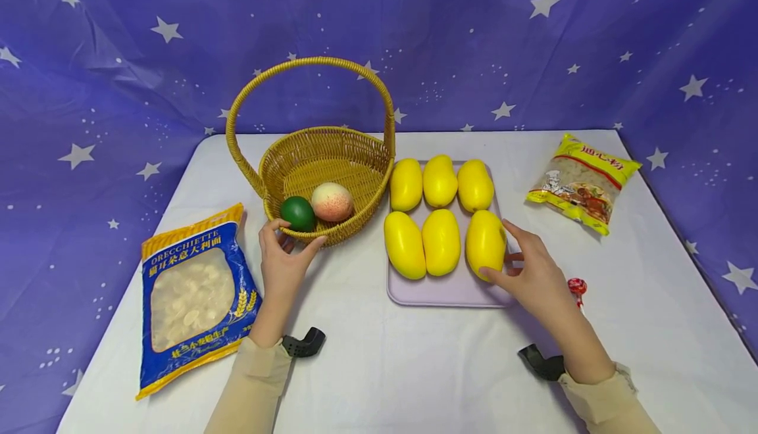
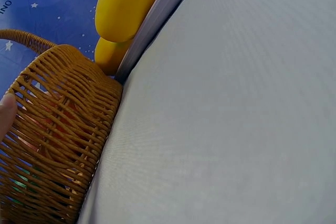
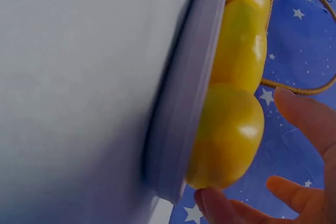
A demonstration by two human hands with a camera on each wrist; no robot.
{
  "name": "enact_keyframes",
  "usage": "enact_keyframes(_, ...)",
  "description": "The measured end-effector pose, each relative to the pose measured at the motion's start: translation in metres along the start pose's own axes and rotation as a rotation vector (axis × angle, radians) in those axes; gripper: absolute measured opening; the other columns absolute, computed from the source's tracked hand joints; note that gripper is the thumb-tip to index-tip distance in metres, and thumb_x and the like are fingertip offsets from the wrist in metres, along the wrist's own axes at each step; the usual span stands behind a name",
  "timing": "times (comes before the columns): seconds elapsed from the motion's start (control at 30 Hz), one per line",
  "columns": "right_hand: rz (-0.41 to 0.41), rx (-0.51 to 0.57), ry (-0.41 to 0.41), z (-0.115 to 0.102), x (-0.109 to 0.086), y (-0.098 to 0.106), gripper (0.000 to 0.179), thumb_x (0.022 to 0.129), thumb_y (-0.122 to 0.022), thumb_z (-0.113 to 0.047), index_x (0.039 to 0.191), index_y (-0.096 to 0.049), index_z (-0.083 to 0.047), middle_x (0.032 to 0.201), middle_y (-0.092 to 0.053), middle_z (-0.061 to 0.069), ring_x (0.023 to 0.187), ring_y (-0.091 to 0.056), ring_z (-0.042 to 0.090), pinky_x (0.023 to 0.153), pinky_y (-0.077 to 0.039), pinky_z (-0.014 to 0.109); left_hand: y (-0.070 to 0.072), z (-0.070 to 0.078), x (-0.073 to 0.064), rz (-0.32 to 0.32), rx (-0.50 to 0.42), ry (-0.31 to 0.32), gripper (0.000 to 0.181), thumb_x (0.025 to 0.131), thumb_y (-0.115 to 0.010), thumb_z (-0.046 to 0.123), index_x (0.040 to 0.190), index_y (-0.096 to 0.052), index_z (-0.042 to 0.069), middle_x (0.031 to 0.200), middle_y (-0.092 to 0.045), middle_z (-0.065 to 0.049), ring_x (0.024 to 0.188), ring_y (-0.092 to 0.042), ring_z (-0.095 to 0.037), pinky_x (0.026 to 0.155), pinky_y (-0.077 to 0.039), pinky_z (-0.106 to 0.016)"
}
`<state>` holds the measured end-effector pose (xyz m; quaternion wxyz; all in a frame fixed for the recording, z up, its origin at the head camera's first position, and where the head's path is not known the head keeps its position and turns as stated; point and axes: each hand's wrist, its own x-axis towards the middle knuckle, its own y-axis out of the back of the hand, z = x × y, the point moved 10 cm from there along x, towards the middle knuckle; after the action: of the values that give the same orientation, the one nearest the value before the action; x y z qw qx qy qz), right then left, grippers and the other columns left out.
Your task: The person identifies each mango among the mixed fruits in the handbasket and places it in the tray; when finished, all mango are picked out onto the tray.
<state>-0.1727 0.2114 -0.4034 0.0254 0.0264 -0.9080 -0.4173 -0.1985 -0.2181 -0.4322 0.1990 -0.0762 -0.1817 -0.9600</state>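
Observation:
My left hand [image 1: 284, 256] holds the near rim of a wicker basket [image 1: 331, 135], with its thumb and fingers spread along the edge. Inside the basket lie a dark green round thing [image 1: 298, 214] and a cream-and-pink peach-like one [image 1: 332, 202]. Several yellow mangoes [image 1: 440, 181] sit in two rows on a pale lilac tray [image 1: 414, 294]. Around the front-right mango [image 1: 485, 243] spreads my right hand [image 1: 535, 273]. In the right wrist view, one fingertip [image 3: 212, 203] is at this mango [image 3: 226, 135], while another finger stands apart from it.
A blue-and-yellow orecchiette bag [image 1: 195, 296] lies left of the basket. At the back right is a yellow pasta bag [image 1: 583, 184]. A red wrapped lollipop [image 1: 577, 285] lies beside my right hand. White cloth [image 1: 379, 368] covers the table; a starry purple curtain [image 1: 450, 39] hangs behind.

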Motion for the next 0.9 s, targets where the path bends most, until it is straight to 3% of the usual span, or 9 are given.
enact_keyframes(0.37,0.078,0.103,0.066,-0.018,-0.001,0.012,0.081,0.082,-0.079,-0.022,0.149,-0.034,-0.017,0.14,-0.039,0.019,0.103,-0.059,0.039,0.079,-0.052,0.049,0.001,-0.001,0.003,-0.045,-0.044,0.063,0.072,0.074,-0.085,0.033,0.122,-0.038,0.01,0.137,-0.03,-0.012,0.12,-0.046,-0.034,0.099,-0.041,-0.043)
enact_keyframes(0.9,0.043,0.113,0.083,-0.026,0.011,0.008,0.079,0.084,-0.077,-0.029,0.149,-0.034,-0.017,0.139,-0.04,0.018,0.102,-0.059,0.037,0.081,-0.052,0.049,0.002,-0.002,0.006,-0.049,-0.051,0.079,0.071,0.075,-0.084,0.03,0.123,-0.036,0.01,0.138,-0.028,-0.013,0.12,-0.047,-0.034,0.098,-0.042,-0.043)
